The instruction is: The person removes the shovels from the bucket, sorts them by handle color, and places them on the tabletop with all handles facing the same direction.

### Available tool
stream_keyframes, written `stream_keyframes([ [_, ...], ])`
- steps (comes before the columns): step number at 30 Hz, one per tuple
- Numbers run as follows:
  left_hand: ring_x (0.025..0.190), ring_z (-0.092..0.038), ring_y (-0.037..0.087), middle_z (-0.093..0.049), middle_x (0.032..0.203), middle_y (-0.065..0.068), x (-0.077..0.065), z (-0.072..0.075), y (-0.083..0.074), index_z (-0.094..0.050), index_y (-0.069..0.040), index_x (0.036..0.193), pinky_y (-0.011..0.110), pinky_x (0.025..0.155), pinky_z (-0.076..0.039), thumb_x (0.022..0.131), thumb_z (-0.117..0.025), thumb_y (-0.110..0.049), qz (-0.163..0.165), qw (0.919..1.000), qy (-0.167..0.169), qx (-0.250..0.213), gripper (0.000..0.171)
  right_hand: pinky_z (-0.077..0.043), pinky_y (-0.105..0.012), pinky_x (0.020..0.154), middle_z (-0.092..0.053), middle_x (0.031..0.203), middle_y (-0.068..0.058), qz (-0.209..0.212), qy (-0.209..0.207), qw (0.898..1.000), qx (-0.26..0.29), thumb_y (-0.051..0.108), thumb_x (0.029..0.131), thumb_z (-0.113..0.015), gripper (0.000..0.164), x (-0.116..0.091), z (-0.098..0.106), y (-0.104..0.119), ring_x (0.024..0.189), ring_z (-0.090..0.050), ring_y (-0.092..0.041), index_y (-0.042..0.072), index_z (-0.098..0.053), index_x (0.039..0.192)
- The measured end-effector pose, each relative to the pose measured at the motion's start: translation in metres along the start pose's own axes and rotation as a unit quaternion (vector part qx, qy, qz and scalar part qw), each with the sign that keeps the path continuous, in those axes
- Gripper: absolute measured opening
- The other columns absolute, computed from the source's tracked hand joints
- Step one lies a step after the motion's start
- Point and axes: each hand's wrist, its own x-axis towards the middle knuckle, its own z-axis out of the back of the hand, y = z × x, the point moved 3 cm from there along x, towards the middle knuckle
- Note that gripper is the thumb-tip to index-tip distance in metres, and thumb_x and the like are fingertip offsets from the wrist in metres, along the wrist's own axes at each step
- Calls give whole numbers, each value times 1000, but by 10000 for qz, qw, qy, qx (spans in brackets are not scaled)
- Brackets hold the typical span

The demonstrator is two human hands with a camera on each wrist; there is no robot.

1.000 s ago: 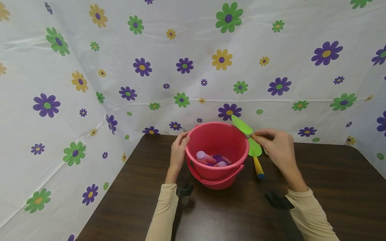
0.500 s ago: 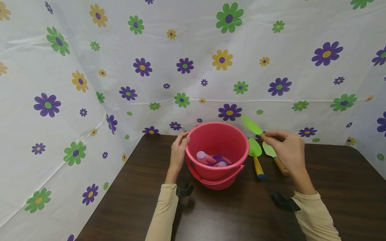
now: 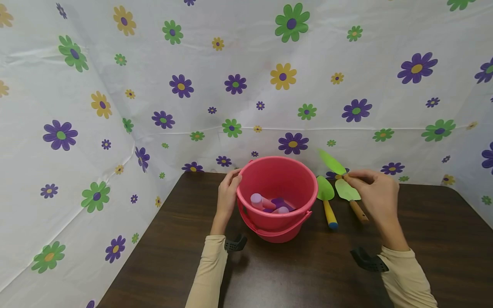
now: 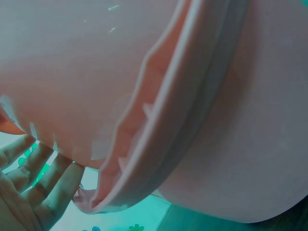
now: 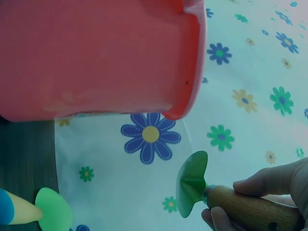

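A pink bucket (image 3: 275,226) stands on the dark table. My left hand (image 3: 228,190) rests at its left rim; in the left wrist view, the fairly straight fingers (image 4: 62,190) touch the outer wall. My right hand (image 3: 375,194) holds a small trowel (image 3: 332,162) by its wooden handle (image 5: 250,207), with the green blade pointing up and left, right of the bucket. Below it on the table lie a green trowel with a yellow handle (image 3: 330,214) and a pale green trowel with a wooden handle (image 3: 358,211).
Inside the bucket are pink and purple pieces (image 3: 265,202), partly hidden by one another. The bucket's handle hangs down at its front. A white flower-print sheet (image 3: 250,102) rises behind and left of the table (image 3: 173,256).
My right hand has moved right with the trowel, away from the bucket's rim and over the pale green trowel, which now shows. My left hand has stayed put.
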Motion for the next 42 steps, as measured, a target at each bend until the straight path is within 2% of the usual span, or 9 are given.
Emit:
stream_keyframes([
  [7, 108, -67, 37, -67, 126, 24, -1, 0, 0, -63, 5, 133, 44, 95, -57, 105, -53, -13, -5, 10000, 20, 11, 35, -40, -14, 58, -76, 100, -22, -110, -43, 9999, -125, 20, 92, -80, 25, 0, 0, -12, 72, -51, 10, -3, -80, 102],
  [18, 108, -66, 38, -67, 125, 25, -1, 0, 0, -64, 5, 132, 45, 95, -57, 105, -53, -13, 15, 10000, 4, -16, 35, -40, -8, 60, -76, 103, -23, -238, -140, 9992, -294, 17, 92, -79, 24, 3, 2, -28, 69, -48, 17, -4, -80, 104],
  [32, 108, -66, 40, -67, 126, 25, 0, -1, 1, -63, 6, 133, 45, 95, -57, 105, -52, -13, 42, 10000, 2, -63, 35, -38, -12, 59, -76, 99, -22, -382, -287, 9975, -512, 17, 91, -80, 23, 10, 10, -46, 67, -45, 18, -3, -80, 103],
  [36, 108, -66, 40, -67, 125, 25, 0, -1, 1, -64, 6, 132, 45, 96, -57, 105, -52, -13, 42, 9999, -12, -90, 35, -38, -13, 64, -77, 97, -21, -518, -345, 9966, -534, 18, 90, -81, 24, 12, 12, -50, 69, -44, 19, -3, -81, 102],
  [38, 108, -66, 40, -67, 125, 26, 1, -1, 0, -64, 6, 132, 45, 96, -57, 105, -52, -12, 29, 9999, -16, -104, 35, -36, -15, 68, -77, 92, -18, -592, -374, 9961, -540, 19, 90, -81, 24, 13, 13, -52, 70, -43, 18, -3, -81, 101],
  [42, 107, -66, 39, -67, 124, 26, 1, -1, 1, -64, 6, 132, 42, 95, -57, 105, -52, -12, -1, 9999, -13, -113, 35, -34, -16, 73, -73, 75, 9, -733, -418, 9950, -534, 19, 90, -81, 24, 15, 16, -57, 75, -42, 17, -2, -81, 101],
])
